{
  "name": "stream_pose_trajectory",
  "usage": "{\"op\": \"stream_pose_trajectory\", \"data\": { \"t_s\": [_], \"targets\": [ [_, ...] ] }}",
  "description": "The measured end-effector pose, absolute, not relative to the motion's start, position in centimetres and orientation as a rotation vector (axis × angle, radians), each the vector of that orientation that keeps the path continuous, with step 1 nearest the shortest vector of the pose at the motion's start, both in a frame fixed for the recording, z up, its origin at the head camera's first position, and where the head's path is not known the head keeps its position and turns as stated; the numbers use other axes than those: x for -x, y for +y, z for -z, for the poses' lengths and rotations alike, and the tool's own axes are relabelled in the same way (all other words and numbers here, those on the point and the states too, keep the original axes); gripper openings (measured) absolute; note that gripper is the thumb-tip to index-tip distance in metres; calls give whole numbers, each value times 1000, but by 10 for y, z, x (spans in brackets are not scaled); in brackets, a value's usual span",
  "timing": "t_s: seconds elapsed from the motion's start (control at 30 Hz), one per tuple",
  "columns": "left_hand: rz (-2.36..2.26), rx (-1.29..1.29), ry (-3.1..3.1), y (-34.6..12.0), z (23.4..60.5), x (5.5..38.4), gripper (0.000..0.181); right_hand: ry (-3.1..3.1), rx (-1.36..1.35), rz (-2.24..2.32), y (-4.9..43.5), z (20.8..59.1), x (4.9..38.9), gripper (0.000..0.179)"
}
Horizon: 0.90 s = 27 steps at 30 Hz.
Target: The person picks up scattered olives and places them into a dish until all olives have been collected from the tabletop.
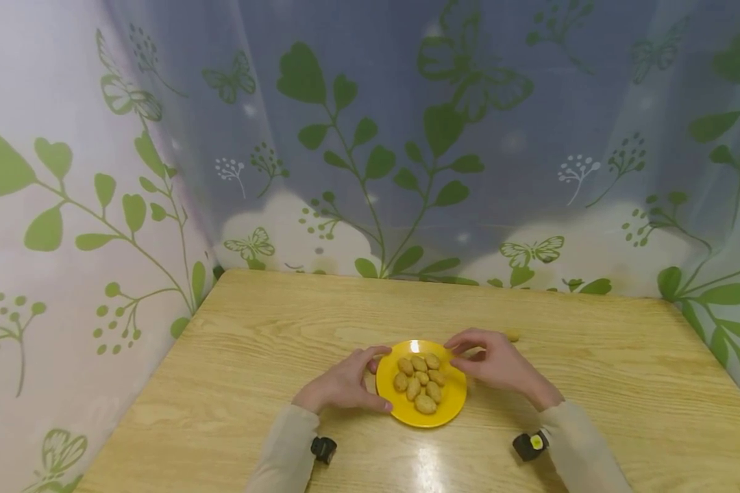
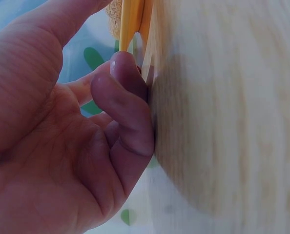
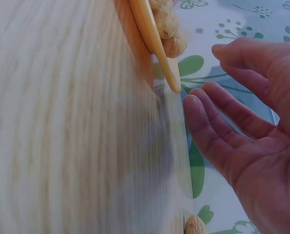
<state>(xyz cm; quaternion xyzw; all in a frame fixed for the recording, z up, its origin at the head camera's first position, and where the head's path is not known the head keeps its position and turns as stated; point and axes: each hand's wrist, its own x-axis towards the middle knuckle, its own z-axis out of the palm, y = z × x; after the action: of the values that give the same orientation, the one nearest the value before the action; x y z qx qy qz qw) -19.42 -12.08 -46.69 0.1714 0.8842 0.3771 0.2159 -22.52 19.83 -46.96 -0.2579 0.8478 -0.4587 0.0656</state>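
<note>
A round yellow plate [image 1: 453, 407] lies on the wooden table, bearing several walnuts [image 1: 425, 404] grouped in its middle. My left hand [image 1: 348, 383] grips the plate's left edge, thumb near the front of the rim. Its lower fingers [image 2: 123, 105] curl beside the plate's edge, close to the tabletop, in the left wrist view. At the plate's right edge is my right hand [image 1: 496, 359], with thumb and fingers apart. Seen from the right wrist, its fingertips [image 3: 193, 105] are just off the rim, holding nothing. A single walnut [image 1: 512, 335] lies behind the right hand.
The light wooden table [image 1: 234, 411] carries the plate and the loose walnut. A curtain [image 1: 382, 137] with green leaves and butterflies hangs along the table's back edge and continues on the left side. Black wrist cameras [image 1: 323, 450] sit on both sleeves.
</note>
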Motion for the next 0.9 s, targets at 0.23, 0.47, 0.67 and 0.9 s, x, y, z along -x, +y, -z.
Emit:
{"op": "stream_pose_trajectory", "data": {
  "t_s": [0.23,0.47,0.67,0.9],
  "targets": [
    [-1049,-467,2447,-121,467,194,94,2583,717,1393,209,468,223,23],
    [-1065,-482,2440,-122,468,194,94,2669,662,1378,224,466,217,24],
    [-1056,-484,2455,-121,468,194,95,2702,609,1384,237,465,213,24],
    [-1061,-486,2455,-121,469,194,95,2794,530,1350,250,467,213,25]
  ]
}}
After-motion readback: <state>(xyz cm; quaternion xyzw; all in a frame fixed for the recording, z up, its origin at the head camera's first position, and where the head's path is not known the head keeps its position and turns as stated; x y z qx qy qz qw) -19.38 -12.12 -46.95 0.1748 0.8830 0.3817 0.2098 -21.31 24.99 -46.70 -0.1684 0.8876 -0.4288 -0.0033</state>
